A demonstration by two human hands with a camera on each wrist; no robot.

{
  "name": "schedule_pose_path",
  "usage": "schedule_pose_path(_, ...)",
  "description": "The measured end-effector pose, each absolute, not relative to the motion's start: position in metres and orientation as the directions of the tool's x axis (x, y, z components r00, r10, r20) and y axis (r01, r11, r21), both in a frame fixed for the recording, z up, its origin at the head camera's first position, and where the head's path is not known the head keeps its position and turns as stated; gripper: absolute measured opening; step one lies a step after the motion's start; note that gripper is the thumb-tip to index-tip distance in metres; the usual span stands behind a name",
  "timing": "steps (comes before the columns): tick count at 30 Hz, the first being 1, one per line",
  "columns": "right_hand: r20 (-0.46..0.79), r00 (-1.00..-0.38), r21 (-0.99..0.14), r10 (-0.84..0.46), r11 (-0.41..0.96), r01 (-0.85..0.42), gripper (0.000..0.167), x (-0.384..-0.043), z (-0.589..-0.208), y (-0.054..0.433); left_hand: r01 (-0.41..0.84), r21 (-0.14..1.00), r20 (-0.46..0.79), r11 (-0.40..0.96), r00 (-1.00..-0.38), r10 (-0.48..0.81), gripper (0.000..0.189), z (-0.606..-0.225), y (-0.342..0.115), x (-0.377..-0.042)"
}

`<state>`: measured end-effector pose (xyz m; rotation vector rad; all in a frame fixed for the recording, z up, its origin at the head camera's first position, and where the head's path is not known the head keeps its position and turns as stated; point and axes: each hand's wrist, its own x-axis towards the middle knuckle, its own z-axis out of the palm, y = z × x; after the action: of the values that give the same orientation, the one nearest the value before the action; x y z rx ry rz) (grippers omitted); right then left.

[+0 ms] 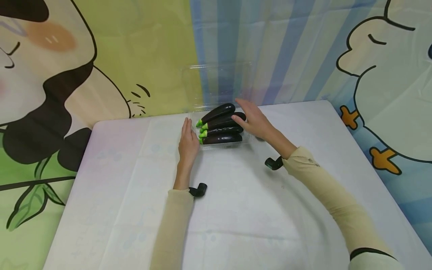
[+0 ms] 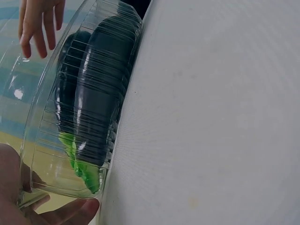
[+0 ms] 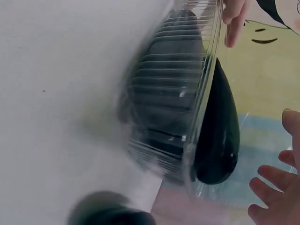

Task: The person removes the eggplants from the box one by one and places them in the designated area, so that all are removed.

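Several dark purple eggplants (image 1: 221, 139) with green stem ends lie side by side in a clear plastic clamshell box (image 1: 224, 146), stems toward the left. The box's clear lid (image 1: 217, 84) stands raised at the back. My left hand (image 1: 188, 144) rests along the box's left side, fingers straight; in the left wrist view its thumb and fingers are at the box corner. Over the right end of the box, my right hand (image 1: 254, 120) has its fingers spread and holds nothing. In the right wrist view one eggplant (image 3: 218, 131) sticks up above the box rim.
The box sits near the back edge of a table with a white cloth (image 1: 236, 210). Right behind hangs a printed cartoon backdrop (image 1: 152, 56). A blurred dark rounded thing (image 3: 112, 215) shows low in the right wrist view.
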<state>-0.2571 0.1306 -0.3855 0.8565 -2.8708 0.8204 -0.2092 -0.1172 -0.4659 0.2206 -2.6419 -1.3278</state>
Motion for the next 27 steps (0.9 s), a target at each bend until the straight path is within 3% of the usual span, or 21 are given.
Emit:
schedule_pose_path(13,0.056,-0.789,-0.444,-0.611,0.693,-0.568,0.064,-0.264,-0.377,0.109,-0.045,0.801,0.107,0.598,-0.97,-0.217,0.049,-0.466,-0.118,-0.21)
schedule_pose_path(27,0.025,-0.716,-0.326,-0.698,0.671,-0.666,0.06,-0.279,-0.385,0.099,-0.043,0.809,0.106,0.587,-0.97,-0.218,0.048,-0.468,-0.118,-0.211)
